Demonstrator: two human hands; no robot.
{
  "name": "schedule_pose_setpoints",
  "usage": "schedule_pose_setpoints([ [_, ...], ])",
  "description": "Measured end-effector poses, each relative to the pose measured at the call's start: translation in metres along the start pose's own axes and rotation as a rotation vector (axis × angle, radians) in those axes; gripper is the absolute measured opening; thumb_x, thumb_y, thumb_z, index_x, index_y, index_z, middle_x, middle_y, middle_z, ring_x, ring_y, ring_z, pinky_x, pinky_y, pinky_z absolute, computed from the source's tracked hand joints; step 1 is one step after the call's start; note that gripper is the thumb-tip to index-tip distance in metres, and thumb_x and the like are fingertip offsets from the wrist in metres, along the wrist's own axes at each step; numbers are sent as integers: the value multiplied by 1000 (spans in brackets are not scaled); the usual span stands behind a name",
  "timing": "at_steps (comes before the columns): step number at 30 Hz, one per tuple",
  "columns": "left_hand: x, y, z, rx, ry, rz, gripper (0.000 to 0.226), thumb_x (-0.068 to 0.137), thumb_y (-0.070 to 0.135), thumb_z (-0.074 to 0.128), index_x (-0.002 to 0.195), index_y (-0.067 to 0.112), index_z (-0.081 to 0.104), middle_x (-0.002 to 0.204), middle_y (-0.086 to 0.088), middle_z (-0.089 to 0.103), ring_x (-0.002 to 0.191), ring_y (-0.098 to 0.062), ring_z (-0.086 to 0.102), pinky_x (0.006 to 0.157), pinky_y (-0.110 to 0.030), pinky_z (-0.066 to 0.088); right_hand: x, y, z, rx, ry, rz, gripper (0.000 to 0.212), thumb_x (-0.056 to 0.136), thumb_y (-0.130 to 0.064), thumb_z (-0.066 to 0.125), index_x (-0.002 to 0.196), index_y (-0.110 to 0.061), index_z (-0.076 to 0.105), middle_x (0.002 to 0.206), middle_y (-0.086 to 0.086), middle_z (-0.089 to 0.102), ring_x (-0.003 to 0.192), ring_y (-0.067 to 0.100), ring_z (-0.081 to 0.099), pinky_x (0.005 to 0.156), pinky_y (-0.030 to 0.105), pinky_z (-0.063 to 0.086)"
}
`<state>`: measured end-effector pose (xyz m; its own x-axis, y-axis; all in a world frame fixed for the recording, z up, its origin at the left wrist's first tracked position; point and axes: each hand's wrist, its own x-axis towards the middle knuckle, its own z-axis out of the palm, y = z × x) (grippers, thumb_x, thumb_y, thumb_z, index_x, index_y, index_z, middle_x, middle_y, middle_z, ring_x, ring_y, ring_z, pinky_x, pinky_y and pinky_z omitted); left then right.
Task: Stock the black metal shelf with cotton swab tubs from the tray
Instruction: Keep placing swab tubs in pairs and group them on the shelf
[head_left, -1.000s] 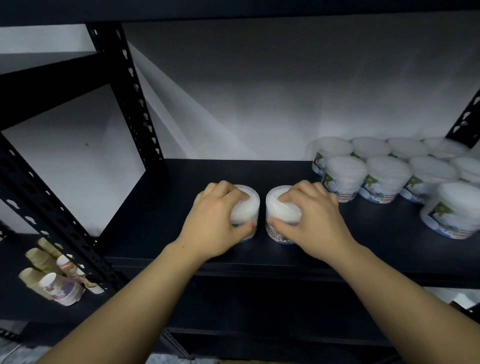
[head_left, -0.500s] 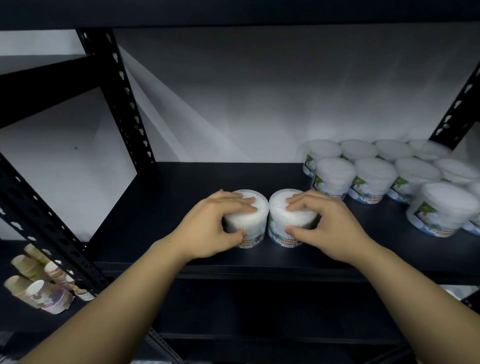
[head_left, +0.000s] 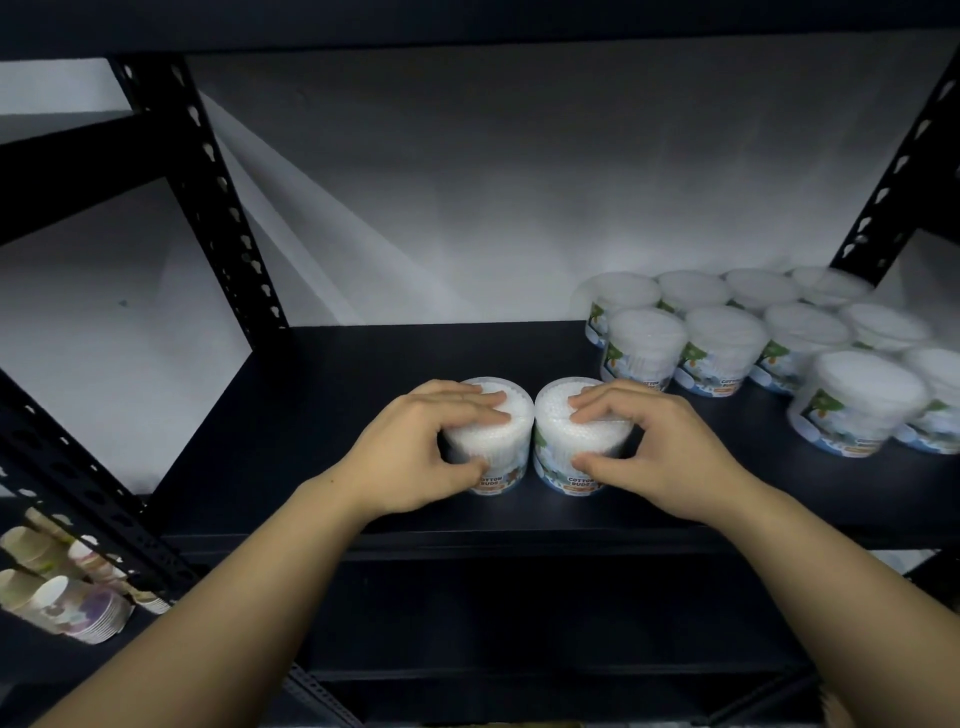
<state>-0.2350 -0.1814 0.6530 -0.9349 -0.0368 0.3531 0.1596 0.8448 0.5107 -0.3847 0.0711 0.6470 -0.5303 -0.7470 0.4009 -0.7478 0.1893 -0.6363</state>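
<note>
We note a black metal shelf (head_left: 322, 395) with a dark flat board between perforated uprights. Near its front edge, about mid-width, stand two cotton swab tubs (head_left: 511, 431), upright, side by side and touching; the labels read "COTTON BUDS". At the right end of the board we see a cluster of the same tubs (head_left: 727, 343), upright, packed in close rows from the back wall forward, well apart from the front pair.
</note>
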Motion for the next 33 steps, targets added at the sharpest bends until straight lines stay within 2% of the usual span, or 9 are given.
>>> schedule_pose_setpoints([
  [9, 36, 25, 34, -3, -32, 55, 53, 72, 27, 79, 123, 39, 71, 134, 29, 59, 134, 4, 44, 112, -27, 40, -21, 23, -41, -64, 43, 68, 35, 67, -20, 91, 98, -24, 75, 117, -20, 69, 116, -4, 61, 103, 27, 46],
  [13, 57, 42, 56, -15, -42, 88, 53, 72, 29, 78, 124, 38, 70, 135, 28, 59, 133, 4, 45, 111, -26, 40, -31, 41, -67, -112, 36, 105, 34, 66, -35, 87, 97, -31, 73, 117, -23, 68, 117, -1, 61, 106, 40, 46],
  [17, 78, 59, 78, -28, -60, 122, 53, 73, 28, 78, 124, 37, 70, 135, 26, 60, 133, 2, 46, 111, -27, 39, -37, 57, -98, -171, -1, 119, 35, 65, -34, 87, 97, -32, 72, 115, -22, 68, 112, -2, 63, 101, 35, 49],
  [19, 89, 66, 88, -33, -68, 132, 53, 73, 30, 78, 125, 38, 69, 136, 27, 60, 134, 2, 45, 112, -28, 39, -39, 65, -113, -218, -10, 130, 40, 66, -36, 87, 103, -33, 72, 116, -24, 67, 112, -2, 62, 102, 34, 47],
  [22, 103, 76, 102, -27, -74, 141, 53, 74, 31, 77, 126, 38, 68, 137, 27, 59, 135, 3, 43, 112, -29, 39, -42, 76, -131, -285, -28, 165, 51, 66, -42, 84, 115, -33, 72, 119, -26, 64, 116, -3, 57, 110, 36, 41],
  [26, 116, 85, 116, -14, -68, 147, 54, 75, 35, 75, 128, 37, 68, 137, 28, 58, 135, 3, 43, 111, -31, 41, -42, 89, -147, -330, -76, 174, 55, 65, -52, 74, 118, -37, 71, 122, -29, 61, 122, -4, 52, 114, 42, 33],
  [29, 122, 88, 121, -2, -54, 144, 54, 74, 35, 75, 128, 36, 68, 137, 29, 57, 136, 5, 42, 111, -30, 41, -38, 97, -155, -379, -103, 176, 52, 68, -47, 78, 119, -41, 68, 125, -28, 59, 125, -3, 47, 113, 36, 26],
  [33, 126, 86, 124, 0, -27, 135, 54, 73, 30, 79, 127, 33, 69, 137, 27, 59, 135, 4, 44, 112, -28, 40, -33, 101, -157, -357, -121, 172, 60, 63, -59, 66, 120, -40, 68, 126, -29, 59, 123, -6, 48, 114, 39, 31],
])
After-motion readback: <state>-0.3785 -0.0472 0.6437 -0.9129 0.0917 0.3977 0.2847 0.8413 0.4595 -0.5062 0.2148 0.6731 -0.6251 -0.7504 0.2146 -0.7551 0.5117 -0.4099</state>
